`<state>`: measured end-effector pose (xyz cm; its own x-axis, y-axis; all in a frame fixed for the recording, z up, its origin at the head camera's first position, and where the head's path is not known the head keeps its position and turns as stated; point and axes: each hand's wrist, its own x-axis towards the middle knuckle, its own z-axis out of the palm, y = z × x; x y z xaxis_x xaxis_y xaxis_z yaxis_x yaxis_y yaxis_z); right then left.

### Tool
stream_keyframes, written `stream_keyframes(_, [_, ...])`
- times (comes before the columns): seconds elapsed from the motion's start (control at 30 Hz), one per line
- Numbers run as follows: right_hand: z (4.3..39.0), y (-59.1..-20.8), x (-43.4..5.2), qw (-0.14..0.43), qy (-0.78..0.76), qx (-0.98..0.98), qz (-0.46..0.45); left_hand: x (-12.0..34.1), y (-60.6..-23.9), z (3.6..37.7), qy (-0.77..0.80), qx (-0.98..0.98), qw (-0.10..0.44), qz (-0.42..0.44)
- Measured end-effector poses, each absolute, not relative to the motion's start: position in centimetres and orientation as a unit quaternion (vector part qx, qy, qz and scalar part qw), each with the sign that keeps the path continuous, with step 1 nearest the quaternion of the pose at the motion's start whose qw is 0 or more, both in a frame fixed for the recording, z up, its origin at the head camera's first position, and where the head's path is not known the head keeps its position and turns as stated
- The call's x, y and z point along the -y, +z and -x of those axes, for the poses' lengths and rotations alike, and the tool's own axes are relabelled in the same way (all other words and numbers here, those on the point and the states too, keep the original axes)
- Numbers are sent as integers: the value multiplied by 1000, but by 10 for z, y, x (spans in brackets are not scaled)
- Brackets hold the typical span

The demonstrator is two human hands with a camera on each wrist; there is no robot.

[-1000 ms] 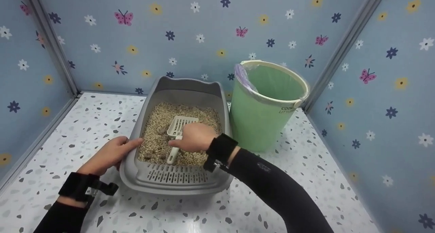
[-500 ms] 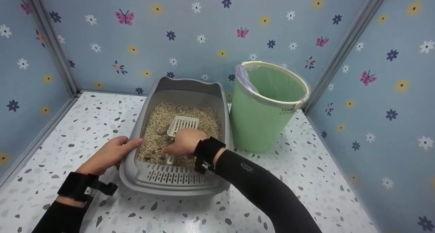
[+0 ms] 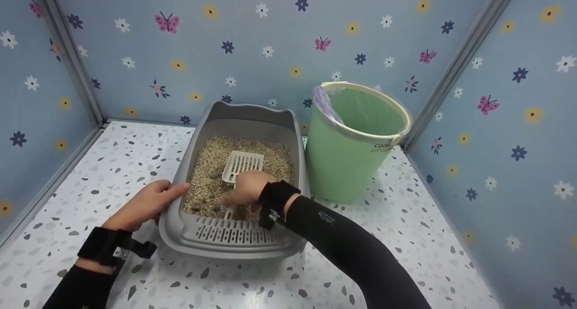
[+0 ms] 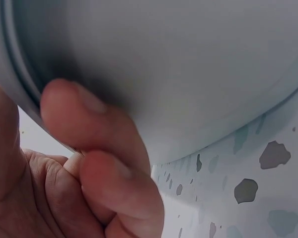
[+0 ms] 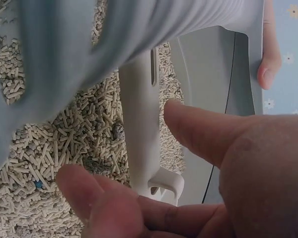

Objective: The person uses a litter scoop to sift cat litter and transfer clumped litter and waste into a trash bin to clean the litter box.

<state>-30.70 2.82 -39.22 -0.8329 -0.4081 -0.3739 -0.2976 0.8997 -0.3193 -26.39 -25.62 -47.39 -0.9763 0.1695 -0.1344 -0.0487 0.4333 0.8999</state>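
Observation:
My left hand (image 3: 146, 201) grips the near left rim of a grey litter tray (image 3: 234, 249); in the left wrist view its fingertips curl under the rim. The tray holds pale pellet litter (image 3: 218, 149) with a few darker clumps. Over it lies a cream slotted litter scoop (image 3: 244, 161), its blade toward the back wall. My right hand (image 3: 252, 187) is at the scoop's neck, fingers curled about it. In the right wrist view the handle (image 5: 140, 119) runs between the fingers and the thumb (image 5: 198, 124), whose tip stands a little apart from it.
A green bin (image 3: 342, 164) with a clear and lilac liner (image 3: 325, 103) stands right beside the tray. Flower-patterned walls (image 3: 270, 25) enclose the back and both sides. Underneath is a white speckled surface (image 3: 369, 255).
My right hand has slid down along the scoop toward me and slightly left. The scoop's handle end has then shifted a little right. My left hand stays on the rim.

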Motion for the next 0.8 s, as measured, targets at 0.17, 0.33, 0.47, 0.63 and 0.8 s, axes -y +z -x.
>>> stream_keyframes(0.17, [307, -392, -29, 223, -129, -948, 188, 256, -476, 265, 541, -834, 101, -32])
stream_keyframes(0.33, [308, -392, -29, 226, -132, -946, 194, 256, -476, 265, 542, -834, 102, -36])
stream_keyframes(0.47, [308, -391, -28, 233, -127, -944, 196, 255, -475, 264, 544, -832, 106, -34])
stream_keyframes(0.63, [310, -389, -27, 240, -110, -947, 181, 255, -476, 264, 547, -830, 107, -31])
stream_keyframes(0.8, [311, -388, -30, 240, -93, -950, 176, 256, -475, 264, 543, -832, 106, -31])
